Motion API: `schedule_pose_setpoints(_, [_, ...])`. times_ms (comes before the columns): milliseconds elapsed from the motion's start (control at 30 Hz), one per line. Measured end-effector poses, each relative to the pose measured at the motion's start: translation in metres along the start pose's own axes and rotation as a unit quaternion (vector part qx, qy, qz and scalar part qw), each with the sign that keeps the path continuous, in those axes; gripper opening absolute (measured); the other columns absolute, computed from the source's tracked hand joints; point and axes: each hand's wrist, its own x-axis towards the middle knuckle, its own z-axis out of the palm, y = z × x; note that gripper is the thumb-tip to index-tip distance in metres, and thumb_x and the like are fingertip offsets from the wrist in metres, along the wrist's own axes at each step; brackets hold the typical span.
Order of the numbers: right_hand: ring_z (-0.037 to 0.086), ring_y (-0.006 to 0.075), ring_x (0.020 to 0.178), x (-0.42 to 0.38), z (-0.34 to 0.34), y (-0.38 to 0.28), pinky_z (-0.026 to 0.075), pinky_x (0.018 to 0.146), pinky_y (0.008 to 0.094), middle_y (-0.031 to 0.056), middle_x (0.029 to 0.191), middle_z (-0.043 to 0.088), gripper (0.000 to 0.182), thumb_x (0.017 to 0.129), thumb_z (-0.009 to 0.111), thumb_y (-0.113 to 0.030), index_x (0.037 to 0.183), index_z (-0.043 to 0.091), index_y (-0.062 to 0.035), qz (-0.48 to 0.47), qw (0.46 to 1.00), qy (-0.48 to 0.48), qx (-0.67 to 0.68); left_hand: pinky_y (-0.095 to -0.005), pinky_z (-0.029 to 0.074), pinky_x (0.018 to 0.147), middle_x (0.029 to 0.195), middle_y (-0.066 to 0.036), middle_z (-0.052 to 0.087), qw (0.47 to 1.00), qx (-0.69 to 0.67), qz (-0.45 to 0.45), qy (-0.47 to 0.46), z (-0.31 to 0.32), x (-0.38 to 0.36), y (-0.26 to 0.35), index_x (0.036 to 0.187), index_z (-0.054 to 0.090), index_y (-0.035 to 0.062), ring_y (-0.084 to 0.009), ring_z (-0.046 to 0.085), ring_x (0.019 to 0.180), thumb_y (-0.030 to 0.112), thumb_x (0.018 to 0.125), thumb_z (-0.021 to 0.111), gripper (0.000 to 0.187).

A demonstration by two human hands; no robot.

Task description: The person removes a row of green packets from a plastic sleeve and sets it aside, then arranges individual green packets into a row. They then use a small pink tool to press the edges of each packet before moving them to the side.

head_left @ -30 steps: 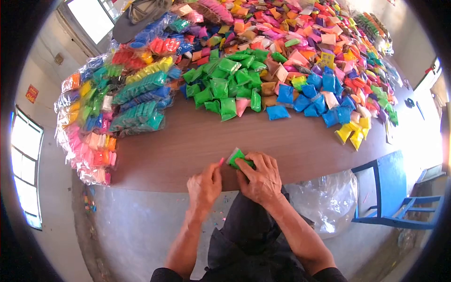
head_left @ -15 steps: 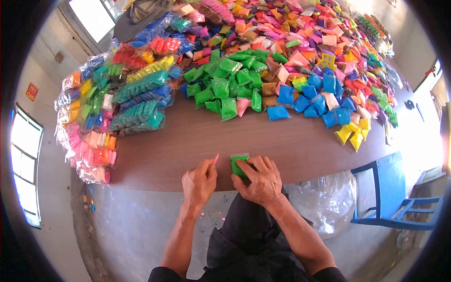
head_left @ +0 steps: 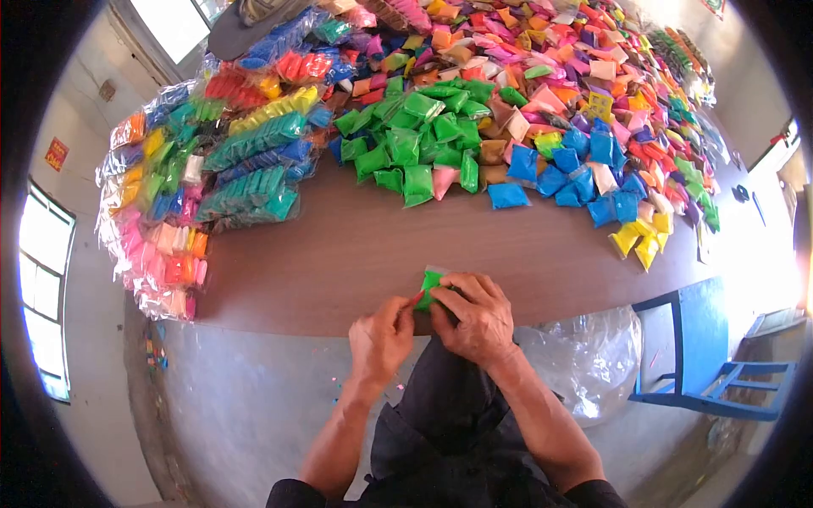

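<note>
A long brown worktop [head_left: 339, 254] is seen filling the view, and beyond the hands it is buried under a huge spread of small coloured packets [head_left: 559, 93], pink, orange, yellow and more. Off to the far left of the hands, clear bundles of packed sachets [head_left: 212, 178] are stacked along the edge. Straight ahead of the hands a loose heap of green packets [head_left: 415, 144] is piled, with a cluster of blue packets [head_left: 576, 169] beside it to the right. A blue chair [head_left: 703, 347] and a clear plastic bag [head_left: 584, 356] are found low to the right, below the worktop's edge. At the near edge, one green packet [head_left: 430, 284] is pinned flat under the right hand [head_left: 474, 317], fingers clamped over it. Its left end is being met by the left hand [head_left: 381, 339], pinched shut on a small pink-red sliver [head_left: 417, 296]; what that sliver is cannot be told. By the look of it, this single packet is in work, with the large loose heaps left to be handled.
</note>
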Motion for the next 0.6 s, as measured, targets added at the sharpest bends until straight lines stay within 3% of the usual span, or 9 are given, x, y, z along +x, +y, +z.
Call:
schedule_pose_setpoints(233, [0.07, 0.0303, 0.1, 0.001, -0.001, -0.003, 0.06, 0.087, 0.0427, 0.0039, 0.109, 0.072, 0.021, 0.083, 0.086, -0.019, 0.102, 0.079, -0.0138, 0.017, 1.0, -0.007, -0.011, -0.0395, 0.052, 0.056, 0.071, -0.017, 0.068, 0.995, -0.078, -0.069, -0.008, -0.018, 0.001, 0.014, 0.111, 0.078, 0.0077, -0.029, 0.069, 0.057, 0.009, 0.1, 0.073, 0.013])
schedule_pose_setpoints(367, [0.07, 0.0302, 0.1, 0.0, 0.001, -0.002, 0.06, 0.087, 0.0429, 0.004, 0.11, 0.072, 0.023, 0.084, 0.087, -0.022, 0.104, 0.078, -0.0138, 0.016, 1.0, -0.006, -0.014, -0.0423, 0.054, 0.058, 0.074, -0.018, 0.071, 1.0, 0.014, -0.015, 0.002, -0.006, -0.008, 0.011, 0.109, 0.077, 0.0078, -0.0318, 0.073, 0.062, 0.011, 0.1, 0.074, 0.01])
schedule_pose_setpoints(467, [0.07, 0.0302, 0.098, -0.001, 0.001, -0.002, 0.06, 0.085, 0.0424, 0.004, 0.109, 0.072, 0.024, 0.082, 0.088, -0.022, 0.103, 0.079, -0.0137, 0.015, 1.0, 0.002, -0.023, -0.0447, 0.055, 0.059, 0.076, -0.019, 0.072, 0.995, 0.088, -0.032, 0.022, -0.007, -0.004, -0.009, 0.107, 0.076, 0.0079, -0.0357, 0.075, 0.066, 0.011, 0.099, 0.075, 0.009])
schedule_pose_setpoints(533, [0.071, 0.0299, 0.093, 0.002, 0.002, -0.003, 0.06, 0.081, 0.0414, 0.0038, 0.106, 0.072, 0.025, 0.078, 0.091, -0.019, 0.1, 0.08, -0.0133, 0.011, 1.0, 0.014, -0.021, -0.046, 0.055, 0.059, 0.076, -0.019, 0.072, 0.997, 0.029, -0.062, 0.019, -0.013, -0.001, -0.007, 0.107, 0.075, 0.0083, -0.0383, 0.074, 0.068, 0.011, 0.099, 0.075, 0.009])
schedule_pose_setpoints(600, [0.07, 0.0301, 0.096, 0.001, 0.003, -0.002, 0.06, 0.084, 0.0421, 0.0042, 0.109, 0.072, 0.024, 0.083, 0.089, -0.023, 0.103, 0.079, -0.0138, 0.013, 1.0, 0.003, -0.018, -0.0469, 0.055, 0.059, 0.076, -0.019, 0.072, 0.998, -0.017, -0.066, 0.005, -0.017, -0.002, 0.0, 0.106, 0.074, 0.0085, -0.0397, 0.074, 0.068, 0.011, 0.099, 0.075, 0.008])
